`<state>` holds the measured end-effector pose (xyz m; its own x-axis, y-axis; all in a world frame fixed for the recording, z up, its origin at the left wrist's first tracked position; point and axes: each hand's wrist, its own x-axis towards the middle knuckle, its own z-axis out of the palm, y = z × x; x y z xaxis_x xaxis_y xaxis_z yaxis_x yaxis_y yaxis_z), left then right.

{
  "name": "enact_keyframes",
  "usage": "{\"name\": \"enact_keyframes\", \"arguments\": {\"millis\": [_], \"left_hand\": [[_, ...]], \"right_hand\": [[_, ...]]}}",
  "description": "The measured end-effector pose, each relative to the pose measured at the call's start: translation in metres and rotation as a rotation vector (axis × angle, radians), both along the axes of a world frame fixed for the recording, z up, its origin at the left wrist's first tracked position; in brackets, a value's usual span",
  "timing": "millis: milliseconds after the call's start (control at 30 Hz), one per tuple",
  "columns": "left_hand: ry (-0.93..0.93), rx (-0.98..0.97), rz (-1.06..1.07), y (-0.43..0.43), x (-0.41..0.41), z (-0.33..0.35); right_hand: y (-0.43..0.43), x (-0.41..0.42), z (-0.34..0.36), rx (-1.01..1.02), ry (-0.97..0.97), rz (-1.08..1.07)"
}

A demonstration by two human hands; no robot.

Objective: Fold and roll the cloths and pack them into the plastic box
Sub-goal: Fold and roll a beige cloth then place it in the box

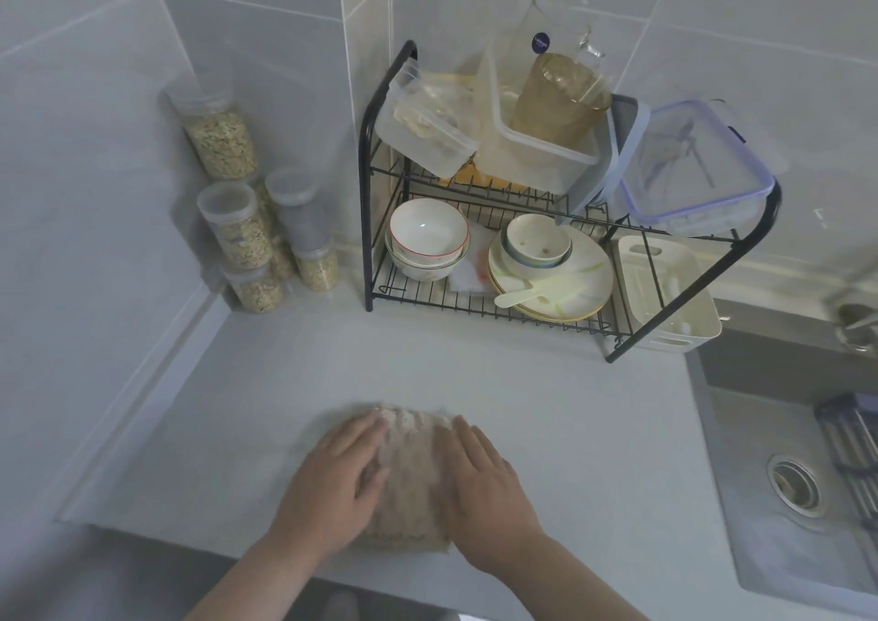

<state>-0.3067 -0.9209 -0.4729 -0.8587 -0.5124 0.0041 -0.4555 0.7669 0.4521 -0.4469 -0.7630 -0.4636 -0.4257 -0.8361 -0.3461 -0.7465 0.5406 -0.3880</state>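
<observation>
Pressing flat at lower centre, left hand [338, 478] and right hand [484, 475] hold cloth [408, 478] with straight fingers; keep edges aligned.

Cloth [408, 478] before rack [570, 240], on counter [546, 406]

**Dim, flat light in a soft wide-angle view**

The light is cool, grey and even, perhaps from overhead. Shadows are faint, with only a soft one under the dish rack [613, 335]. No strong glare shows on the worktop [522, 406]. The whole frame is soft, and the cloth [408, 473] is smeared by blur. The joints of the wall tiles [95, 97] bow towards the edges, and the bottom left corner darkens.
</observation>
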Motion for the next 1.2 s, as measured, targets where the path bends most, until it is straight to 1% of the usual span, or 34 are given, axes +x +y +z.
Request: {"name": "enact_keyframes", "arguments": {"millis": [67, 133, 200, 267, 333, 367, 400, 433, 467, 500, 533, 567, 633, 667, 733, 767, 800, 833, 867, 900, 933, 967, 1033, 1067, 1133, 1200], "left_hand": [[-0.205, -0.107, -0.222, -0.007, 0.003, -0.01], [-0.371, -0.149, -0.263, -0.01, 0.004, -0.021], [-0.426, -0.117, -0.248, -0.006, 0.002, -0.028], [-0.417, -0.136, -0.253, -0.005, 0.001, -0.035], [-0.415, -0.163, -0.233, -0.004, 0.0, -0.033], [-0.363, -0.165, -0.204, -0.004, 0.0, -0.033], [-0.305, -0.094, -0.178, -0.001, -0.004, -0.029], [-0.192, 0.029, -0.115, 0.001, -0.008, -0.027], [-0.082, 0.2, 0.017, 0.004, -0.013, -0.023], [0.011, 0.374, 0.175, 0.007, -0.017, -0.02], [0.091, 0.505, 0.337, 0.009, -0.02, -0.017], [0.145, 0.576, 0.463, 0.01, -0.024, -0.014], [0.087, 0.647, 0.589, 0.011, -0.03, -0.004], [0.008, 0.654, 0.602, 0.012, -0.031, -0.001], [-0.179, 0.599, 0.596, 0.017, -0.031, 0.004], [-0.255, 0.52, 0.589, 0.018, -0.028, 0.006], [-0.276, 0.407, 0.569, 0.018, -0.026, 0.008], [-0.244, 0.313, 0.526, 0.017, -0.024, 0.01], [-0.167, 0.269, 0.459, 0.013, -0.023, 0.011], [-0.099, 0.283, 0.369, 0.008, -0.024, 0.013], [-0.069, 0.335, 0.264, 0.002, -0.026, 0.015], [-0.091, 0.404, 0.177, -0.003, -0.03, 0.016], [-0.212, 0.491, 0.06, -0.011, -0.037, 0.014], [-0.261, 0.497, 0.036, -0.015, -0.04, 0.011], [-0.301, 0.48, 0.044, -0.019, -0.044, 0.005], [-0.29, 0.499, 0.092, -0.021, -0.042, -0.004]], "right_hand": [[0.001, -0.003, -0.002, 0.016, 0.028, 0.033], [0.002, -0.003, -0.01, 0.086, 0.052, 0.042], [0.002, -0.001, -0.022, 0.133, 0.112, 0.013], [0.0, 0.003, -0.03, 0.205, 0.119, -0.027], [-0.003, 0.005, -0.028, 0.183, 0.143, -0.06], [-0.006, 0.005, -0.023, 0.177, 0.119, -0.055], [-0.007, 0.004, -0.019, 0.136, 0.115, -0.044], [-0.007, 0.004, -0.019, 0.131, 0.044, -0.091], [-0.007, 0.004, -0.018, 0.092, -0.028, -0.189], [-0.007, 0.004, -0.016, 0.046, -0.06, -0.321], [-0.007, 0.006, -0.012, 0.019, -0.072, -0.444], [-0.009, 0.009, -0.007, 0.048, -0.091, -0.544], [-0.015, 0.014, 0.0, 0.133, -0.203, -0.626], [-0.018, 0.015, 0.003, 0.153, -0.208, -0.597], [-0.022, 0.013, 0.006, 0.156, -0.088, -0.48], [-0.024, 0.008, 0.004, 0.141, -0.012, -0.417], [-0.024, 0.003, 0.002, 0.123, 0.039, -0.34], [-0.024, -0.003, 0.002, 0.099, 0.068, -0.256], [-0.024, -0.01, 0.0, 0.038, 0.093, -0.171], [-0.024, -0.017, -0.004, -0.034, 0.104, -0.098], [-0.022, -0.023, -0.009, -0.094, 0.082, -0.079], [-0.02, -0.028, -0.012, -0.14, 0.077, -0.064], [-0.014, -0.035, -0.009, -0.143, 0.051, -0.119], [-0.009, -0.038, -0.006, -0.097, 0.004, -0.2], [0.004, -0.045, -0.008, -0.017, -0.039, -0.34], [0.015, -0.048, -0.008, 0.071, -0.082, -0.389]]}}
